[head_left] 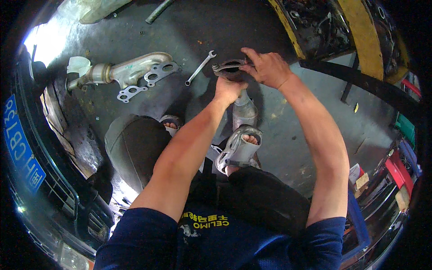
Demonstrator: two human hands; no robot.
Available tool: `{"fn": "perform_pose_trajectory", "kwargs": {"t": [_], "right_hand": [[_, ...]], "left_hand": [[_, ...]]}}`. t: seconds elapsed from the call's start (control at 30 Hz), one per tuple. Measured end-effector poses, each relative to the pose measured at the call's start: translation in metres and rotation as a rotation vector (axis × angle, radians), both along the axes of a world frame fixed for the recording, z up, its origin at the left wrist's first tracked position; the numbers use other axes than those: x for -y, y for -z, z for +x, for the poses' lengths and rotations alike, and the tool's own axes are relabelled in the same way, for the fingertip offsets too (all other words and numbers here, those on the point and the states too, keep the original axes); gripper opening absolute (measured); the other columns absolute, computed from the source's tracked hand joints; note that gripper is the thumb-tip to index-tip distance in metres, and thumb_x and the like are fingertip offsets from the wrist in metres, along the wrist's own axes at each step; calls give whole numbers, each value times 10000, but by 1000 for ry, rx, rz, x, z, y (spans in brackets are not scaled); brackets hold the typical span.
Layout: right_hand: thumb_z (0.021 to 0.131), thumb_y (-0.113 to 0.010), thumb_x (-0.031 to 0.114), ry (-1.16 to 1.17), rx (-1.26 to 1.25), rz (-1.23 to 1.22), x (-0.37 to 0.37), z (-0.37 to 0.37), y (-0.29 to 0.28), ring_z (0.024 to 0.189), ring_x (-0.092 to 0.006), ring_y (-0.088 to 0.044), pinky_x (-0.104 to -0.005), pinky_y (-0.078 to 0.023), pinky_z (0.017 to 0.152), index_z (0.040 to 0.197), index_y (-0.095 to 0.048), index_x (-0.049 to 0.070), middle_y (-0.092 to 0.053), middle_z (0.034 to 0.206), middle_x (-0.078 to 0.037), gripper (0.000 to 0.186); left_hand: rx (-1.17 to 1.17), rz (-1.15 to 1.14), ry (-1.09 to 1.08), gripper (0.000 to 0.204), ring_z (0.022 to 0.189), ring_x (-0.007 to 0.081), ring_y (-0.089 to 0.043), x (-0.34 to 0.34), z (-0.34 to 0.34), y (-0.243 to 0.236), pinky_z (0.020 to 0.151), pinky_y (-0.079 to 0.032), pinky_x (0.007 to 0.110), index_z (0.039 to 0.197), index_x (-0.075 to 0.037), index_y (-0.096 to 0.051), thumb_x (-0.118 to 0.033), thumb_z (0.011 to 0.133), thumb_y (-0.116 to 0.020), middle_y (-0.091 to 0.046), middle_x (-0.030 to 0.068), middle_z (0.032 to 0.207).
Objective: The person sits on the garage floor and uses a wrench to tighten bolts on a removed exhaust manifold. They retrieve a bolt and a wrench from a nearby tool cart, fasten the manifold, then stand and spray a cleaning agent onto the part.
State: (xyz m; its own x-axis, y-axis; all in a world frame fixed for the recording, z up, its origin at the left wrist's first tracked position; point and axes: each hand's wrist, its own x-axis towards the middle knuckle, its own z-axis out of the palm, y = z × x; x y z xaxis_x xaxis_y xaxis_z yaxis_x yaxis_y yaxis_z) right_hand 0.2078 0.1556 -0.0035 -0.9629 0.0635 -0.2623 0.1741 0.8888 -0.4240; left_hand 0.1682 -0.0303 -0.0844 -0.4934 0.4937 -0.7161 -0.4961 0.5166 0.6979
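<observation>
An exhaust pipe (pixel 245 114) with a widened silvery body stands tilted in front of me, its lower end by my sandalled foot. At its top is a dark-mouthed metal flange (pixel 220 68) with a bolt hole at the left. My left hand (pixel 228 91) is closed around the pipe just below this flange. Over the flange's right end, my right hand (pixel 269 69) has its thumb on the rim and the index finger stretched out above; its other fingers are partly hidden. Left of the flange, a combination wrench (pixel 200 68) lies on the floor.
An exhaust manifold (pixel 139 67) lies on the floor at left, with metal gaskets (pixel 131 92) against it. Beyond is a metal tube (pixel 159 11). A car's front bumper (pixel 49 180) borders the left. A yellow-and-black metal frame (pixel 362 36) stands at the far right.
</observation>
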Motion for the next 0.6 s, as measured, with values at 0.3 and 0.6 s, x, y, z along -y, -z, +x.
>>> {"fn": "perform_pose_trajectory", "kwargs": {"t": [0.3, 0.6], "right_hand": [[997, -647, 399, 183, 205, -55, 21, -6, -33, 938, -448, -712, -535, -546, 832, 1417, -512, 100, -751, 972, -205, 533], [884, -606, 66, 78, 361, 61, 95, 5, -96, 896, -449, -727, -505, -598, 822, 1540, -337, -68, -655, 1085, -295, 721]], "left_hand": [[-44, 148, -61, 508, 1048, 206, -677, 0, 0, -8, 913, -546, 363, 1246, -55, -652, -70, 771, -833, -726, 66, 1172], [197, 500, -325, 400, 1168, 211, -634, 1, 7, 30, 995, -506, 366, 1335, -74, -620, -240, 980, -701, -681, 71, 1304]]}}
